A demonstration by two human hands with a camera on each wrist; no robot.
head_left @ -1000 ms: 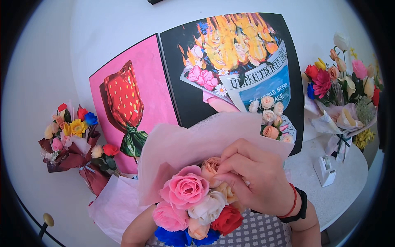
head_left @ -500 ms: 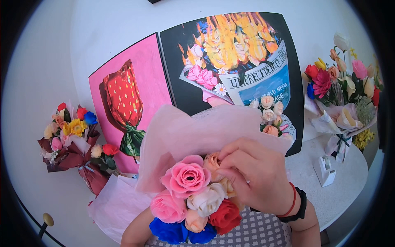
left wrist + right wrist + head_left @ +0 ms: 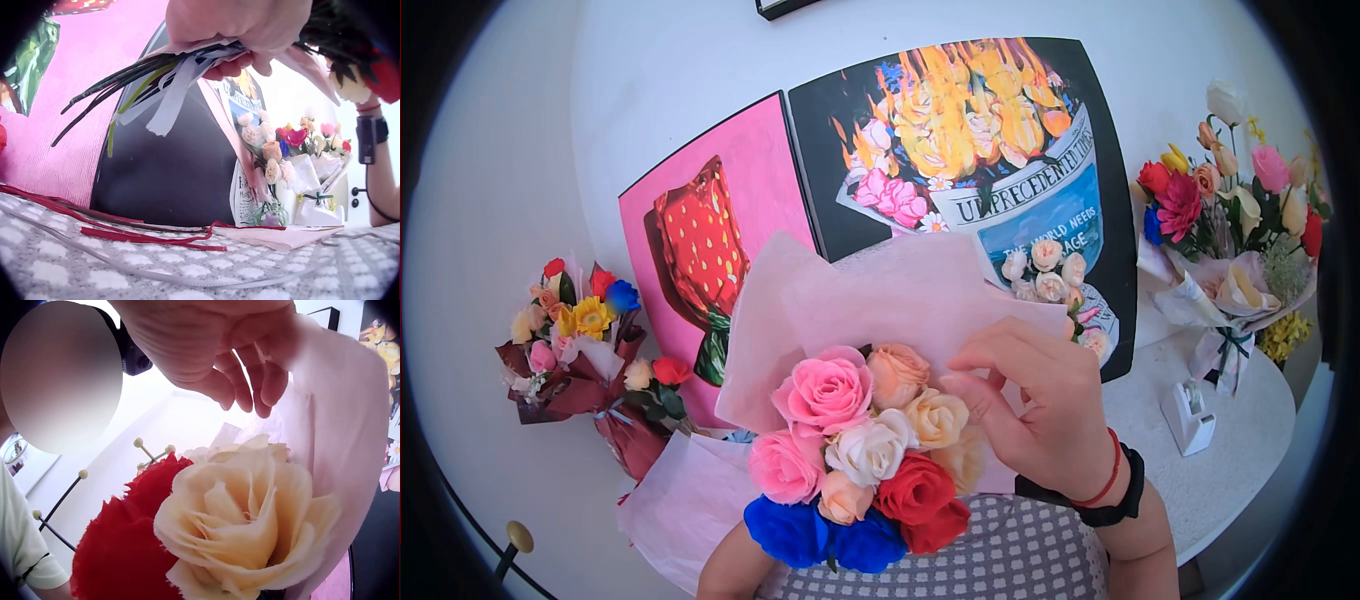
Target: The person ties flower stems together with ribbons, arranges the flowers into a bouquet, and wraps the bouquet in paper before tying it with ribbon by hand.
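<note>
Head, bouquet: held in front of the person, pink and white roses, red and blue flowers [image 3: 785, 530] below them, pink wrapping paper [image 3: 850, 310] fanned out behind
Head, right hand [image 3: 1040, 410]: beside the peach rose [image 3: 898, 375] and cream rose [image 3: 937, 418], fingers loosely bent, pinching nothing
Head, left hand: hidden; only the forearm shows below the blooms
Head, desk [image 3: 1250, 405]: pale, at the right, carrying a white tape dispenser [image 3: 1190, 420]
Left wrist, left hand [image 3: 240, 25]: grips the gathered stems [image 3: 131, 74] and paper, fingers curled round them
Left wrist, ribbon [image 3: 169, 103]: white, hanging among the stems
Left wrist, patterned cloth [image 3: 125, 269]: below the stem ends, red strips [image 3: 156, 239] lying on it
Right wrist, right hand: above the blooms and apart from them, fingers bent downward with gaps between
Right wrist, flowers: the cream rose fills the foreground, a red bloom [image 3: 122, 550] just beside it
</note>
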